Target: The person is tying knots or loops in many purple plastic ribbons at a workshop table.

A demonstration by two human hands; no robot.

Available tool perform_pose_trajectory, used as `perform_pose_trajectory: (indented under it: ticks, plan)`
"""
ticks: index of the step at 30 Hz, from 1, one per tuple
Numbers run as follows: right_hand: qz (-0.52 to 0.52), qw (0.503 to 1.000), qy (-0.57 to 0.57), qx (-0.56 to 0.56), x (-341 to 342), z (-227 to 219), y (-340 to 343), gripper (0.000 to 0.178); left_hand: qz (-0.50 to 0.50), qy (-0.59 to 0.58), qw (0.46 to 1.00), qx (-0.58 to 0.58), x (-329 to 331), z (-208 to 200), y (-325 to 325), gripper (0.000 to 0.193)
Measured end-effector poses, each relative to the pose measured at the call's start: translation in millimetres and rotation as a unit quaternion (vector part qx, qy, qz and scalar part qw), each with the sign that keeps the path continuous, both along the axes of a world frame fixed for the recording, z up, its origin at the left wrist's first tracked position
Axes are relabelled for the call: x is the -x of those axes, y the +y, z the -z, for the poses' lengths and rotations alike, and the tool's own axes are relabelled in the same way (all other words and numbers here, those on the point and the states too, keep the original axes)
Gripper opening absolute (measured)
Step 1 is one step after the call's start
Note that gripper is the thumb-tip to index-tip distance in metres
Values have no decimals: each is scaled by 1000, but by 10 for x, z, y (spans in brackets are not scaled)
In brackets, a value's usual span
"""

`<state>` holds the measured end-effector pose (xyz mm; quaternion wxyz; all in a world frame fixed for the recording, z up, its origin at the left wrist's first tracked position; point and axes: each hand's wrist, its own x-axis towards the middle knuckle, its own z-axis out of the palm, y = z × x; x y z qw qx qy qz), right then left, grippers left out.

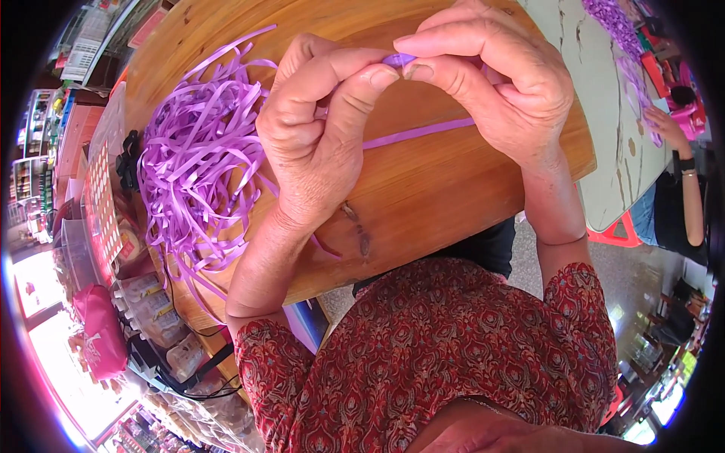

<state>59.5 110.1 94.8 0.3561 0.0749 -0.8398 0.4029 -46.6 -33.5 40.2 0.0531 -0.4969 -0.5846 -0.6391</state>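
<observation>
My left hand [321, 121] and my right hand [498, 83] meet above the far part of the wooden table [423, 204]. Between their thumbs and forefingers they pinch a small piece of purple ribbon [398, 60], mostly covered by the fingertips. Behind the hands, a length of purple ribbon [419, 134] runs across from the left wrist toward the right palm. Left of my left hand lies a big tangled heap of purple ribbons [200, 155], some strands trailing over the near table edge.
Packaged goods [147, 302] and a pink bag [100, 332] are at the left, beside dark cables [200, 392]. On the right, a white table [612, 143] bears more purple ribbon [613, 26]; a co-worker's hand [664, 124] reaches onto it. A red stool [615, 232] stands below.
</observation>
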Motion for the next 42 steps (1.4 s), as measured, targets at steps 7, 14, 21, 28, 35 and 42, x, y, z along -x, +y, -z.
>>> perform_pose_trajectory:
  ticks: [7,14,21,28,35,42]
  plan:
    - [-103,962,242,-75,221,110,34,16,4,2,999,-34,42,21,-22,11]
    - [-23,996,-32,-81,-53,-129,78,16,19,97,995,-19,38,-85,17,13]
    - [-65,994,-75,-53,-95,-172,108,19,112,38,993,5,63,-96,-41,16]
    - [-62,994,3,-88,-61,-36,60,28,70,43,997,-5,31,-76,-28,18]
    - [-37,993,-108,-9,-115,-225,114,31,30,89,996,13,-42,-164,-47,16]
    - [-79,992,59,-72,28,63,166,26,-11,106,994,17,16,-119,-15,15]
